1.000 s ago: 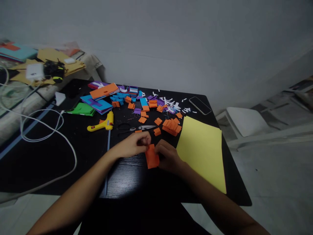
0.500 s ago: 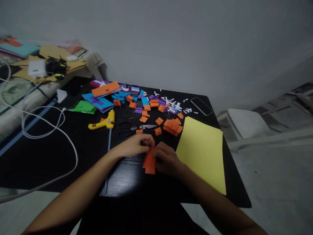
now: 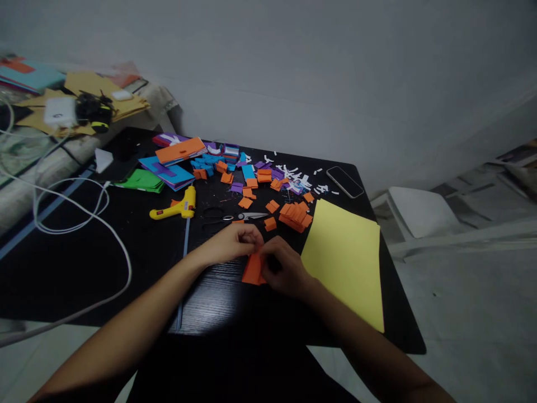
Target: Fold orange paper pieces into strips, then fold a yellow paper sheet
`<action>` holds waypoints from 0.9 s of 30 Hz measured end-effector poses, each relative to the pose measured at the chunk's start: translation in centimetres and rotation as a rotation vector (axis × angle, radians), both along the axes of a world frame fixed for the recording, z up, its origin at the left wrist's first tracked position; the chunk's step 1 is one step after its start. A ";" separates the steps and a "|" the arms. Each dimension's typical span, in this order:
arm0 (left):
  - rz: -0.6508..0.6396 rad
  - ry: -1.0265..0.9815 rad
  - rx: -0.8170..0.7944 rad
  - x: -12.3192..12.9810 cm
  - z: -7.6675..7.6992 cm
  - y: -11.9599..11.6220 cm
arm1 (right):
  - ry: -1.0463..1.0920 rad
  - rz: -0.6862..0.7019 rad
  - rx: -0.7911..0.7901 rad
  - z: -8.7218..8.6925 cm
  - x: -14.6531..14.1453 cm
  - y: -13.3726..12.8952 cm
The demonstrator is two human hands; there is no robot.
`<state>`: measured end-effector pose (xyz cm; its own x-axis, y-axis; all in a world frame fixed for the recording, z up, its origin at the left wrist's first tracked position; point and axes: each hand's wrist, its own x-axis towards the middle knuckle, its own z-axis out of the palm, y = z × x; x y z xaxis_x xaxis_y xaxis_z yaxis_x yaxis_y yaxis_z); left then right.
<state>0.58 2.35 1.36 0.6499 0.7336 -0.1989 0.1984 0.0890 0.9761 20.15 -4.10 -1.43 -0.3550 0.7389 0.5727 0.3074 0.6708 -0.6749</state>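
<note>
An orange paper strip (image 3: 252, 270) is pinched at its top edge between my two hands, near the front middle of the black table. My left hand (image 3: 237, 242) has its fingertips closed on the paper's upper end. On the paper's right side, my right hand (image 3: 285, 266) grips it with thumb and curled fingers. Just beyond the hands lie black-handled scissors (image 3: 251, 216) and small folded orange pieces (image 3: 296, 215). To the right is a stack of yellow sheets (image 3: 344, 257).
A yellow glue gun (image 3: 178, 207) lies left of the scissors. Behind are folded blue paper (image 3: 172, 173), green paper (image 3: 142, 181), white scraps (image 3: 296, 176) and a phone (image 3: 344, 182). A white cable (image 3: 119, 240) loops across the left side. A white chair (image 3: 422, 211) stands right.
The orange paper's lower end has shifted up a little and its lower part looks wider, without the narrow strip hanging below. My right hand's fingers are more arched. The view has shifted slightly.
</note>
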 end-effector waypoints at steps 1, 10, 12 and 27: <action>0.010 0.000 -0.001 0.0 0.0 0.0 | 0.029 -0.020 -0.053 0.0 0.1 0.0; 0.013 0.004 0.024 -0.1 0.0 0.0 | 0.293 -0.104 -0.752 -0.1 0.7 2.0; 0.015 0.015 0.040 -0.1 0.0 0.0 | 0.327 -0.078 -0.805 0.0 0.8 2.2; 0.021 0.063 0.140 0.0 0.1 -0.1 | 0.458 -0.047 -0.891 -0.2 0.5 2.0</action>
